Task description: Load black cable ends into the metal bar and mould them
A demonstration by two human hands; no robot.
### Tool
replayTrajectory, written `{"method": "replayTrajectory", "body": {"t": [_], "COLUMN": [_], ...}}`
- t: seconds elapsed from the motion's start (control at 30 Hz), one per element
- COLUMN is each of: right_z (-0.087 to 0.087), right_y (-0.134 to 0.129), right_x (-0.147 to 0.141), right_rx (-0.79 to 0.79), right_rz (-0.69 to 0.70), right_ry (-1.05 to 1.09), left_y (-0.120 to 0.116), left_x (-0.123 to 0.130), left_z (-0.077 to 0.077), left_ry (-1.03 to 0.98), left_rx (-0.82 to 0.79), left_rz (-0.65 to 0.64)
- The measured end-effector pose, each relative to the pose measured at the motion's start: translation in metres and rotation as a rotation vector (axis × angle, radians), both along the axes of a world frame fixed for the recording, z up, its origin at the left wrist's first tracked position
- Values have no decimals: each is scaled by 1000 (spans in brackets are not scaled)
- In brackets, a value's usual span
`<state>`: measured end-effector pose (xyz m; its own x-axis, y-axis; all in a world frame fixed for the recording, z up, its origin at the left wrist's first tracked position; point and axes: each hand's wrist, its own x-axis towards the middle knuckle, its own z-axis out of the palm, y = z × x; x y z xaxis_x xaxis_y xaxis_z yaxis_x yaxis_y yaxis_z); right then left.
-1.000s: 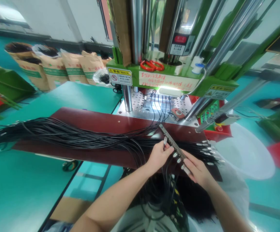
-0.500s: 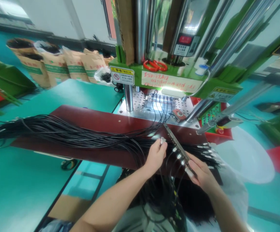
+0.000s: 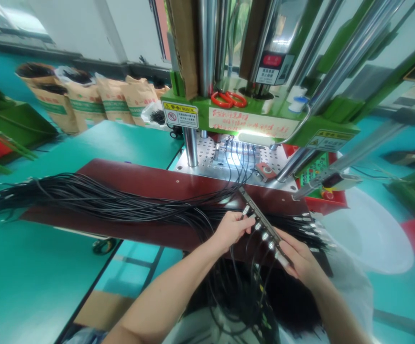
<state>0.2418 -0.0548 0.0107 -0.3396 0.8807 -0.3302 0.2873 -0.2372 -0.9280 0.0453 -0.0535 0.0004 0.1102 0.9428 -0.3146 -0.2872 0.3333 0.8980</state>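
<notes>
Moved since the earlier frame: our left hand [image 3: 232, 230] has gone from just beside the slotted metal bar [image 3: 262, 219] back up to its edge, bringing a small silver connector [image 3: 245, 209] with it. We hold that connector between thumb and fingers of the left hand, pinched narrow, tip towards the bar's far part; whether it is seated we cannot tell.

Our right hand [image 3: 300, 258] is closed around the bar's near end, thumb on top. From there the bar's long axis slants away from us and leftward, passing just right of our left fingertips, so its far end lies beyond the left hand, the nearer of the 2. At least 3 more silver connectors [image 3: 265, 236] sit in a row along the bar's left edge, between our 2 hands, their black leads drooping towards our lap.

Beneath and left of the left hand, a thick bundle of black cables [image 3: 110, 203] runs across the red-brown board [image 3: 157, 184], its far-left tips over the green tabletop [image 3: 121, 143]. Beyond both hands, the press's perforated plate [image 3: 202, 155] carries more cable ends, with red-handled scissors [image 3: 229, 99] above. Right of our right hand is a white basin [image 3: 379, 239].
</notes>
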Motion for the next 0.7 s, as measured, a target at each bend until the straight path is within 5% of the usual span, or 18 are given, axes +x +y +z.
{"method": "replayTrajectory", "body": {"t": [0.4,0.7], "right_z": [-2,0], "right_y": [-2,-2], "right_x": [-1,-1], "right_rx": [21,17], "right_rz": [17,40], "right_ry": [-5,-19], "left_y": [0,-1], "left_x": [0,-4], "left_z": [-1,-5], "left_ry": [20,296], "left_rx": [10,210], "left_rz": [15,74]}}
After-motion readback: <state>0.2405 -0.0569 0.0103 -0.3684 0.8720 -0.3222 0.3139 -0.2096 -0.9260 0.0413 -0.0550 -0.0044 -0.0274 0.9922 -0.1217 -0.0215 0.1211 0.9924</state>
